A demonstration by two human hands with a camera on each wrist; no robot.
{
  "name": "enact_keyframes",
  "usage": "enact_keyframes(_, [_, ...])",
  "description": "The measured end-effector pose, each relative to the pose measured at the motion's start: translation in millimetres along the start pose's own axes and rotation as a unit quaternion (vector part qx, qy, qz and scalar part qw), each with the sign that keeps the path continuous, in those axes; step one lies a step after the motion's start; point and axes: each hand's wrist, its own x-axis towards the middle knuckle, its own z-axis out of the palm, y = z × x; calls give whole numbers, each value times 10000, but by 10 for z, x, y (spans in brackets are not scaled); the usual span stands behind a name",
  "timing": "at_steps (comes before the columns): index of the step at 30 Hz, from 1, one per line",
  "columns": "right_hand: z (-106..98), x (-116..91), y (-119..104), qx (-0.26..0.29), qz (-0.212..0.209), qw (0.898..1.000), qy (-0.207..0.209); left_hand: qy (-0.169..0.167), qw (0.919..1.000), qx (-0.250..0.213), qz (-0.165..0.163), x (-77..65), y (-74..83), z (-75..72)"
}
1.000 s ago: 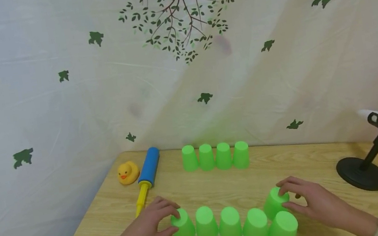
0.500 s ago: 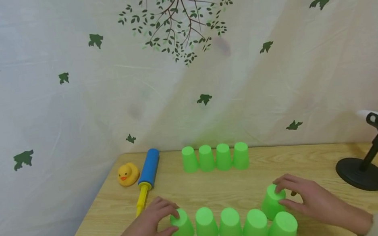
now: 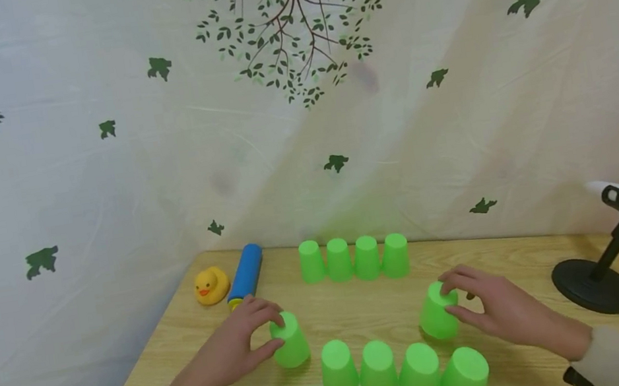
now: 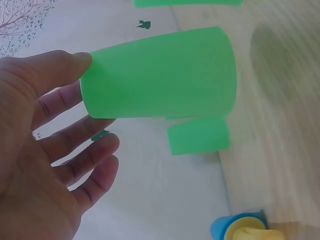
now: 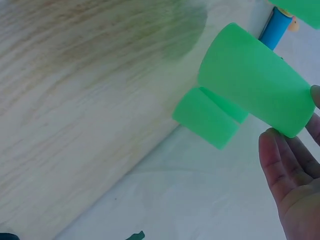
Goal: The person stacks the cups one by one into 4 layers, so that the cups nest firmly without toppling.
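My left hand (image 3: 235,349) pinches an upside-down green plastic cup (image 3: 291,342) near its top, left of the front row. In the left wrist view the thumb lies on one side of that cup (image 4: 160,77) while the lower fingers stay loosely bent off it. Over on the right, my right hand (image 3: 507,311) holds another upside-down green cup (image 3: 438,315) by its narrow end, slightly tilted. In the right wrist view this cup (image 5: 252,80) is raised, with a greenish patch on the wood beyond its rim. Several matching cups (image 3: 379,373) stand in the front row between and below the hands.
Several more green cups (image 3: 353,258) line the table's back edge. A yellow rubber duck (image 3: 212,285) and a blue tube with a yellow end (image 3: 246,272) lie at the back left. A black stand (image 3: 595,285) bearing a white rod occupies the right side of the wooden table (image 3: 513,269).
My left hand has lifted the leftmost front cup up and away from its row. My right hand has moved its cup farther back and slightly left. The other cups stay put.
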Motion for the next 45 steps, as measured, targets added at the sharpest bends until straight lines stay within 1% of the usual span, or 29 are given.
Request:
enact_keyframes(2, [-18, 46, -3, -56, -11, 10000, 43, 141, 9998, 67, 94, 51, -25, -19])
enact_keyframes(4, [-33, 96, -2, -101, -25, 9999, 102, 212, 9996, 103, 144, 112, -47, -32])
enact_keyframes(8, [-48, 204, 22, -166, -25, 9996, 219, 322, 9991, 220, 154, 245, -89, -68])
enact_keyframes(11, [-55, 292, 51, -247, -14, 9992, 329, 490, 9980, 333, 237, 360, -130, -93])
enact_keyframes(14, [-61, 381, 79, -335, -12, 9986, 412, 580, 9973, 379, 244, 477, -164, -119])
enact_keyframes(16, [-65, 440, 96, -350, -11, 9984, 437, 591, 9970, 459, 176, 557, -192, -127])
enact_keyframes(18, [-67, 501, 114, -329, -18, 9984, 455, 548, 9972, 502, 25, 637, -215, -129])
enact_keyframes(22, [-67, 622, 152, -250, -6, 9985, 479, 544, 9973, 473, -161, 804, -270, -117])
enact_keyframes(25, [-60, 708, 179, -224, 18, 9985, 492, 669, 9969, 376, -165, 932, -317, -102])
enact_keyframes(27, [-56, 767, 195, -229, 34, 9984, 513, 759, 9961, 400, -185, 1017, -347, -87])
enact_keyframes(32, [-35, 931, 236, -266, 56, 9979, 581, 936, 9932, 544, -420, 1211, -385, -37])
enact_keyframes(37, [-2, 1092, 277, -288, 78, 9974, 652, 1120, 9903, 615, -548, 1363, -376, -2])
enact_keyframes(41, [17, 1200, 300, -311, 116, 9972, 675, 1121, 9899, 603, -626, 1455, -374, 12])
enact_keyframes(45, [41, 1292, 328, -284, 338, 9977, 508, 1042, 9897, 625, -757, 1525, -394, 38])
